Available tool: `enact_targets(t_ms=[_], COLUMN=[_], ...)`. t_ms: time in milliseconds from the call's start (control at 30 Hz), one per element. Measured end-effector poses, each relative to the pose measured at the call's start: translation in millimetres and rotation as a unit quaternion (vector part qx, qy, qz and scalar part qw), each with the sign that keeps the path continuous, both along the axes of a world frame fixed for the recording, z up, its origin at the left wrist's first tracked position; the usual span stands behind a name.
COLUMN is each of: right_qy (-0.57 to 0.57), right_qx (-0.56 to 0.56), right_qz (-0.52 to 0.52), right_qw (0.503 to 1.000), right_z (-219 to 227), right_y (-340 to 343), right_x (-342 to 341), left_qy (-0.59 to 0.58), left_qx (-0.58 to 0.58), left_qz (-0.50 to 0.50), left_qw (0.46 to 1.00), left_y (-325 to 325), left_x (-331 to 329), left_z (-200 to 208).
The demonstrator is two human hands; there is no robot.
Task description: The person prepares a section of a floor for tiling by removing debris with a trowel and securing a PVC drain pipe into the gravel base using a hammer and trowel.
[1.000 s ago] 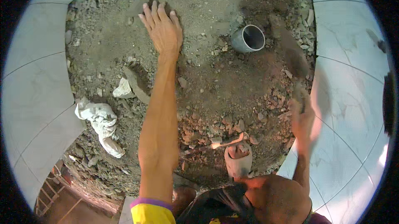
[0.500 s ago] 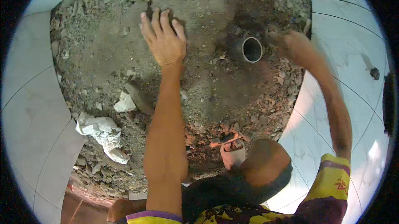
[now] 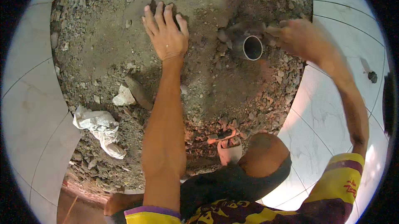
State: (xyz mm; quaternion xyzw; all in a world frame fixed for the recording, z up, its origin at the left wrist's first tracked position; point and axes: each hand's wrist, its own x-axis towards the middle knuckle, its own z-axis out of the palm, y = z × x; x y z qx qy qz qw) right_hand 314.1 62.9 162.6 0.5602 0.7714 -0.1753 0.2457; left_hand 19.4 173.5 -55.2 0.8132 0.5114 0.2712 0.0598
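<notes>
My left hand [image 3: 168,37] lies flat on the grey, gritty ground with its fingers spread, and it holds nothing. On the right, my right hand [image 3: 301,39] is close beside an upright round pipe [image 3: 253,59] with a pale rim and a dark opening. Its fingers are curled and blurred by motion. A smeared dark grey shape [image 3: 245,29] lies behind the pipe, near the fingertips; whether it is a tool, a stone or loose soil I cannot make out.
Pale tiles [image 3: 332,95] border the rubble on both sides. A crumpled white bag [image 3: 99,126] and a white stone [image 3: 124,96] lie at the left. A broken container with an orange rim [image 3: 229,151] stands by my bent knee [image 3: 266,153]. A dark lump [image 3: 372,77] sits on the right tiles.
My right hand has shifted slightly right, still beside the pipe, and the dark grey smear now shows behind the pipe. My left hand stays flat on the ground. The whole view has shifted a little.
</notes>
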Motion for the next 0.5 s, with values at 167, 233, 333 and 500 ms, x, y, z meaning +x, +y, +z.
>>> enact_targets(t_ms=[167,233,333,500], right_qy=[-0.009,-0.06,-0.023,-0.048], right_qx=[-0.023,0.028,0.128,0.1], right_qz=[0.077,0.075,0.072,0.13], right_qw=[0.997,0.995,0.989,0.985], right_z=[22,12,-29,22], right_y=[22,22,-4,-1], right_x=[-5,5,-16,-40], left_qy=[0.012,-0.01,-0.021,-0.02], left_qx=[0.025,0.039,0.029,0.027], left_qz=[0.013,0.003,0.0,-0.002], left_qw=[1.0,0.999,0.999,0.999], left_y=[2,3,-6,3], left_x=[-2,2,1,-8], left_z=[-1,-3,-10,-9])
